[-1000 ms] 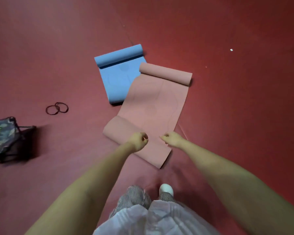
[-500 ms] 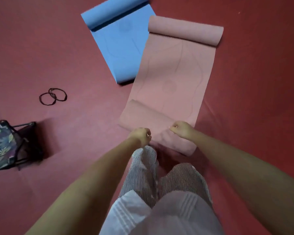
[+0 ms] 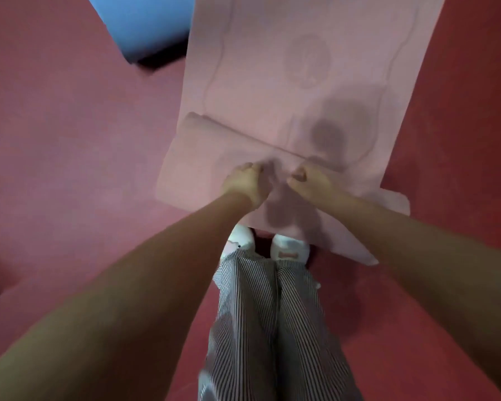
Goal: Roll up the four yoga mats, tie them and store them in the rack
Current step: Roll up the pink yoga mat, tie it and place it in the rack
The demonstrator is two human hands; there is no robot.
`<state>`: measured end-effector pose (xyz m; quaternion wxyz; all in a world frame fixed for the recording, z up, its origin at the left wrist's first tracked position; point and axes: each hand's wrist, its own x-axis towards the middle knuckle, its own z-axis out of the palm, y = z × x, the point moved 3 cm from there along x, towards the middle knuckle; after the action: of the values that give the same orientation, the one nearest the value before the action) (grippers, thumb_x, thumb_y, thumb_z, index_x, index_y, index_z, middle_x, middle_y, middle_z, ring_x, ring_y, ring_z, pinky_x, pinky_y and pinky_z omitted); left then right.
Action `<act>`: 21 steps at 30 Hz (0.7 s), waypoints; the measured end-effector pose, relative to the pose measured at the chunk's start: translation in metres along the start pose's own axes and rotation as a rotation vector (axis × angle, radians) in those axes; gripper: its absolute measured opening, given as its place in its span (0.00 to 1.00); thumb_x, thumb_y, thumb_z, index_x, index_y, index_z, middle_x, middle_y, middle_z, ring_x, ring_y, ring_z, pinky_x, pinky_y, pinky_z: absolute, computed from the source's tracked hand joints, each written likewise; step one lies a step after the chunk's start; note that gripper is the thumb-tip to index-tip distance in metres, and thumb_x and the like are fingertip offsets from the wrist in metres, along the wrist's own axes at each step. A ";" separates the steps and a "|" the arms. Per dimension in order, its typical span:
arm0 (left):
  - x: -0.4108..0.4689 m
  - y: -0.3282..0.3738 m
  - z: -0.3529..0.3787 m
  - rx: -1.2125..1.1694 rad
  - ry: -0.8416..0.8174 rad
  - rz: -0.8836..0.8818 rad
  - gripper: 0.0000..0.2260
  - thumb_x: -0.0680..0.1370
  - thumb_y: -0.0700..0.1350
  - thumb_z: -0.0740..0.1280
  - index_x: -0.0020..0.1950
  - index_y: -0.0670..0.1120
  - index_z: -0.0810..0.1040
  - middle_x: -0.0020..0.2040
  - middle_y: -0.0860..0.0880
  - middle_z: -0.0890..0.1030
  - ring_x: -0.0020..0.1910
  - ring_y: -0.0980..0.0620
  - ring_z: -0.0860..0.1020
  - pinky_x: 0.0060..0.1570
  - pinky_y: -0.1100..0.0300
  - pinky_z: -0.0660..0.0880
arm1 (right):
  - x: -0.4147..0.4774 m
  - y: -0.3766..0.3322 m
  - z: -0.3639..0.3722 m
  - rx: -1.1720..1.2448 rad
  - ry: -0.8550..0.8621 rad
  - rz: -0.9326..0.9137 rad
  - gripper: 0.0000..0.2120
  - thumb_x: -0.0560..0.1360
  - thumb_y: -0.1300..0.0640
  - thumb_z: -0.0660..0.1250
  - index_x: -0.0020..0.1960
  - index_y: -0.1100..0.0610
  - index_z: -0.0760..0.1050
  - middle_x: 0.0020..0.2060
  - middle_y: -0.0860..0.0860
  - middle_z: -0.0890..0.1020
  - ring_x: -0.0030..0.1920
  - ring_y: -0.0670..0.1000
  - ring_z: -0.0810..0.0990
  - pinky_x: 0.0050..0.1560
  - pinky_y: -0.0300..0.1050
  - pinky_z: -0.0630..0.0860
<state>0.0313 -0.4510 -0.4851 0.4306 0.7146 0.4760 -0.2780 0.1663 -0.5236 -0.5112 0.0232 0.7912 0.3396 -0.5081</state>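
Observation:
A pink yoga mat [image 3: 301,68] lies unrolled on the red floor and stretches away from me, its near end folded over into a flat flap [image 3: 214,157]. My left hand [image 3: 248,183] and my right hand [image 3: 313,180] sit close together on that folded end, fingers curled down onto the pink material. Whether the fingers grip the mat or only press on it is blurred. A blue yoga mat [image 3: 145,21] lies at the top left, its corner beside the pink mat's left edge.
My feet in white shoes [image 3: 289,250] stand at the pink mat's near edge, striped trousers below them. Red floor [image 3: 70,140] surrounds the mats on both sides.
The view has dropped much closer to the pink mat as I bent down. Both hands have come closer together on the folded near end. The hair ties and the folding stool have left the view.

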 end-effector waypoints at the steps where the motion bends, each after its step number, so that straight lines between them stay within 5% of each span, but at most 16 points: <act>1: 0.023 -0.002 0.008 0.019 0.008 0.033 0.27 0.77 0.49 0.66 0.74 0.45 0.64 0.71 0.44 0.67 0.70 0.44 0.65 0.66 0.54 0.64 | 0.020 0.010 0.006 0.006 0.046 0.007 0.11 0.77 0.50 0.64 0.56 0.54 0.73 0.55 0.55 0.76 0.58 0.52 0.74 0.62 0.48 0.68; 4: 0.078 -0.011 0.031 0.159 -0.010 0.111 0.39 0.73 0.53 0.71 0.77 0.45 0.54 0.77 0.45 0.57 0.75 0.46 0.57 0.71 0.53 0.56 | 0.063 0.039 0.017 -0.117 0.039 0.071 0.38 0.74 0.42 0.66 0.75 0.57 0.55 0.73 0.56 0.62 0.73 0.56 0.61 0.71 0.51 0.58; 7: 0.106 -0.020 0.053 0.404 -0.061 0.155 0.52 0.69 0.58 0.74 0.78 0.47 0.42 0.79 0.47 0.48 0.77 0.48 0.48 0.73 0.50 0.48 | 0.082 0.065 0.031 -0.184 -0.082 0.160 0.53 0.68 0.35 0.69 0.77 0.55 0.40 0.77 0.54 0.50 0.76 0.54 0.48 0.73 0.52 0.49; 9: 0.106 -0.026 0.061 0.576 -0.090 0.132 0.61 0.62 0.63 0.76 0.77 0.49 0.36 0.77 0.46 0.53 0.76 0.47 0.52 0.71 0.50 0.52 | 0.081 0.073 0.038 -0.175 -0.148 0.160 0.59 0.65 0.36 0.72 0.76 0.56 0.34 0.77 0.55 0.46 0.76 0.55 0.47 0.74 0.53 0.48; 11: 0.095 -0.032 0.063 0.708 -0.200 0.093 0.65 0.57 0.66 0.77 0.78 0.48 0.37 0.74 0.44 0.55 0.73 0.45 0.54 0.70 0.50 0.54 | 0.069 0.073 0.043 -0.208 -0.246 0.133 0.60 0.65 0.37 0.73 0.77 0.56 0.34 0.77 0.56 0.48 0.76 0.56 0.50 0.74 0.53 0.50; 15: 0.065 -0.048 0.077 0.834 -0.422 0.100 0.56 0.59 0.68 0.75 0.77 0.43 0.56 0.77 0.39 0.47 0.76 0.41 0.45 0.72 0.44 0.45 | 0.038 0.066 0.057 -0.272 -0.497 0.091 0.40 0.71 0.36 0.66 0.76 0.48 0.56 0.75 0.58 0.51 0.75 0.59 0.50 0.73 0.54 0.51; 21: 0.017 -0.092 0.092 0.557 -0.734 -0.072 0.42 0.77 0.60 0.65 0.78 0.40 0.46 0.76 0.40 0.59 0.75 0.40 0.58 0.72 0.47 0.57 | -0.004 0.068 0.088 -0.133 -0.709 0.061 0.37 0.67 0.37 0.71 0.70 0.49 0.62 0.69 0.52 0.67 0.66 0.53 0.68 0.68 0.51 0.65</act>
<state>-0.0457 -0.5077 -0.5750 0.3521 0.6404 0.2237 -0.6448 0.1337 -0.6114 -0.5712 0.2061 0.5722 0.3191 -0.7269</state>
